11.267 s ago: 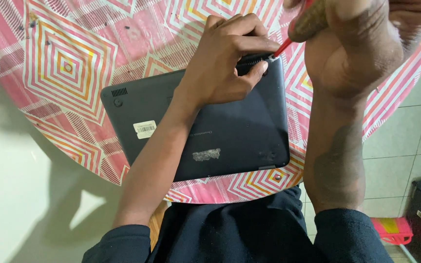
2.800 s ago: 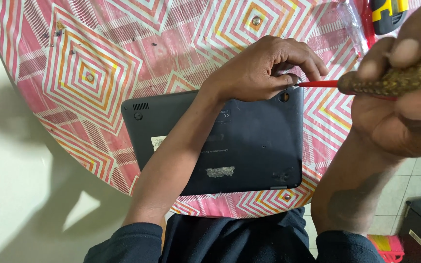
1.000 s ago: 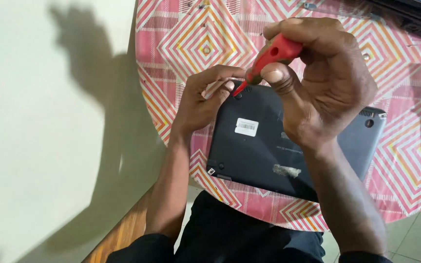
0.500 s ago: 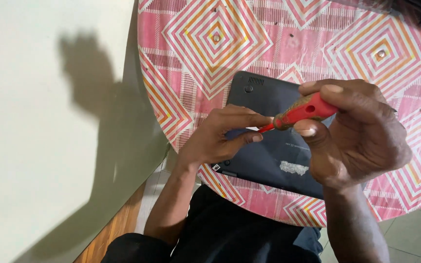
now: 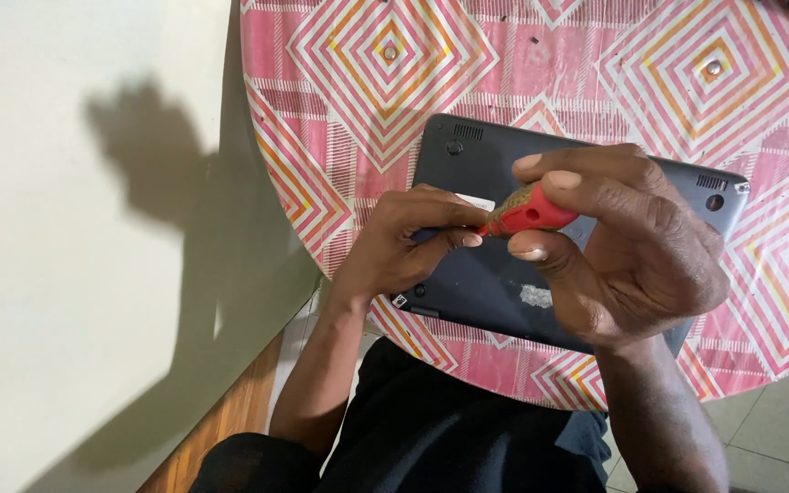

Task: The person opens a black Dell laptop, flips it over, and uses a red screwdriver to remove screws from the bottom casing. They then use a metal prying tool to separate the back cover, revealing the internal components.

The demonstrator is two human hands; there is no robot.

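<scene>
Pink diamond-patterned round table (image 5: pixel 349 110); pale wall (image 5: pixel 66 274); tiled floor (image 5: pixel 778 429).

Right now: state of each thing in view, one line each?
Dark grey laptop: lid shut, lying underside up on the table, bottom cover on.
Red-handled screwdriver: gripped, tip hidden at the left hand's fingertips.
Right hand: closed around the screwdriver handle.
Left hand: fingers pinched at the screwdriver tip, resting on the laptop.
Pink diamond-patterned round table: bears the laptop.

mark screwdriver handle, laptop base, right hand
screwdriver (image 5: pixel 530 214), head view, red handle.
laptop (image 5: pixel 477 151), head view, dark underside near the far-left corner.
right hand (image 5: pixel 636 246), head view, back of the hand.
</scene>
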